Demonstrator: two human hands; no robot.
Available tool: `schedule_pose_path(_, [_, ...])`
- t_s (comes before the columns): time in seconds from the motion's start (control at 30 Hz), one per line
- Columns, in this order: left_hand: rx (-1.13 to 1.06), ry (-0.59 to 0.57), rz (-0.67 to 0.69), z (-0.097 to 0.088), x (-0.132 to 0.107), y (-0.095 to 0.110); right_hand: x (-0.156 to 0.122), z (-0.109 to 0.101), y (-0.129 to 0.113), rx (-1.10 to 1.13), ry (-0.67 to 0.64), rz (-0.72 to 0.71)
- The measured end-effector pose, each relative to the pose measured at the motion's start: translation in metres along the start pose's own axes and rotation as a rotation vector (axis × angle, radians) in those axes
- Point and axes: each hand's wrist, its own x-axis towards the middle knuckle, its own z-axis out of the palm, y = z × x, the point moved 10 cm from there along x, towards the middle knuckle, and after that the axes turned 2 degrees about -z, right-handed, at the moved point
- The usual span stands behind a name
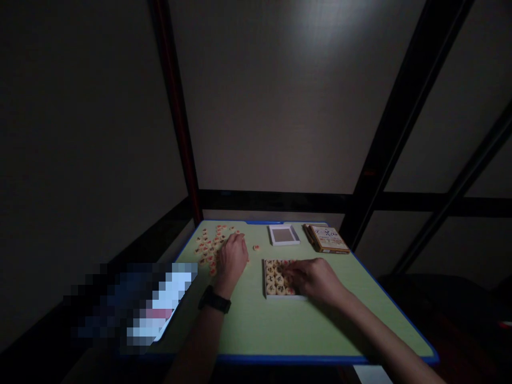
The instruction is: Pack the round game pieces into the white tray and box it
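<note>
My left hand (233, 256), a dark watch (215, 301) on its wrist, is over the right side of a loose spread of Chinese chess pieces (206, 248). Its fingers are bent and close together; what lies under them is hidden. A single red-marked piece (256, 248) lies just right of that hand. My right hand (316, 277) reaches over a shallow white box (264, 280) packed with rows of round chess pieces (279, 279). Its fingers are pinched down on a chess piece in the box, and the hand covers the box's right part.
The green table (256, 328) has a blue edge. At the back are a white box lid or tray (284, 235) and a printed box (328, 238) at the right. A pixelated bright screen (164, 304) is by the left edge. A panelled wall (276, 106) rises behind.
</note>
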Motion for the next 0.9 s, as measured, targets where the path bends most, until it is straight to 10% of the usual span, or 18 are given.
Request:
schedule_pose_path(0.27, [0.145,-0.139,0.158,0.037,-0.005,0.000,0.108,0.052,-0.019,-0.132,-0.249,-0.078])
schedule_pose_path(0.5, [0.148,-0.135,0.132,0.035,-0.004,-0.003,0.137,0.088,-0.026,-0.158,-0.297,-0.100])
schedule_pose_path(0.7, [0.152,-0.123,0.095,0.029,-0.002,-0.008,0.115,0.060,-0.024,-0.129,-0.260,-0.125])
schedule_pose_path(0.9, [0.122,-0.096,0.142,0.035,-0.001,0.000,0.022,0.005,-0.023,0.127,-0.075,-0.166])
